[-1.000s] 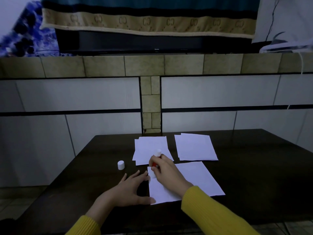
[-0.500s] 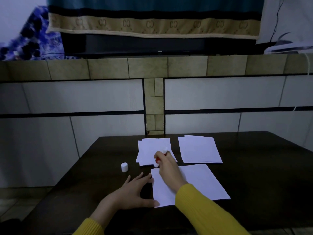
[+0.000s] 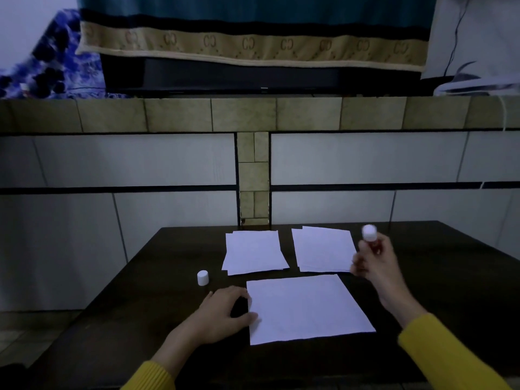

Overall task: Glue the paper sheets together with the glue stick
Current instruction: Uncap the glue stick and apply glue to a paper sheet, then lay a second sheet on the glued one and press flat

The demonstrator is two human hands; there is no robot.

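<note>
Head view looks down on a dark table [image 3: 450, 277] where the right hand [image 3: 377, 266] is raised off to the right, fingers curled round the glue stick [image 3: 371, 239], its white end pointing up. The left hand [image 3: 222, 313] rests by the left edge of the near sheet [image 3: 304, 308], thumb on the paper, fingers loosely bent and grasping nothing. Two stacks of paper lie beyond, the left stack [image 3: 254, 251] and the right stack [image 3: 323, 249], and the white cap [image 3: 203, 277] stands apart on the left.

To my eye the risks are plain: if the left hand lifts, the near sheet could slide under the next stroke and wrinkle; the uncapped stick could smear the table or the right stack just beside it; glue already spread may dry before a second sheet goes on.

Whether any glue lies on the near sheet I cannot tell in this dim light. The right hand is blurred, so its exact grip is unclear.
</note>
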